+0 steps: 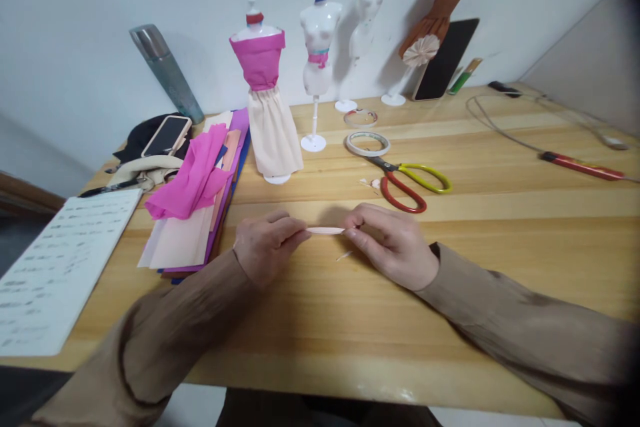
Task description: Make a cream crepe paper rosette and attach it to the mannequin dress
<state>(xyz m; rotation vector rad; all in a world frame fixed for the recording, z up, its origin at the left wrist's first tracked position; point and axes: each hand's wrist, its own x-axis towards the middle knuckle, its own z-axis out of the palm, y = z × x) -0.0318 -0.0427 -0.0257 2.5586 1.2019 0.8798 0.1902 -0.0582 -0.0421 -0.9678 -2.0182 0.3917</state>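
Over the wooden table [300,340], I hold a small pale pink strip [325,231] level between my two hands. My left hand [267,247] pinches one end between thumb and fingers, its back turned up; my right hand [395,247] pinches the other, fingers curled. Both brown sleeves [175,330] slant inward toward it. Scissors [404,203] lie just beyond my right hand.

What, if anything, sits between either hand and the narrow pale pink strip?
Nothing visible. The left hand and right hand already pinch opposite ends of the narrow pale pink strip. The scissors with red and yellow handles lie beyond it on the wooden table, not in between.
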